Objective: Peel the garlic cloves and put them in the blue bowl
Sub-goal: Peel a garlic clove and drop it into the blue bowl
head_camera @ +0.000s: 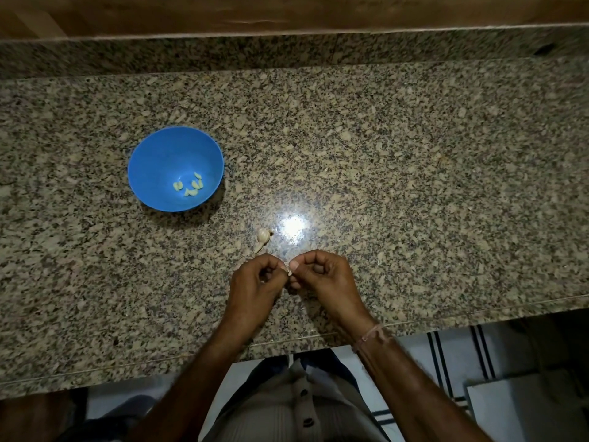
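Both hands met over the near part of the counter [414, 186]. The left hand [255, 282] and the right hand [322, 275] were each curled, their thumb and forefinger tips pinching one small garlic clove [289, 271] between them. Held between opposing fingertips like that, the clove could be steadied from one side while skin was picked off from the other, so I judge that peeling was under way rather than finished. The blue bowl [153, 145] stood well apart, to the left and farther back, probably to keep it within reach but out of the way of loose skin. About five pale peeled cloves [191, 186] lay on its bottom. An unpeeled garlic piece [263, 235] with a dry stalk lay on the counter just beyond the left hand, seemingly kept close as the next supply.

Most of the held clove was hidden behind the fingertips. Only a pale sliver showed, so how much skin it carried could not be told. The count in the bowl was uncertain, since some cloves touched. Whether the garlic piece was one clove or several was too small to tell. A lamp's glare [293, 226] washed out the counter beside it.
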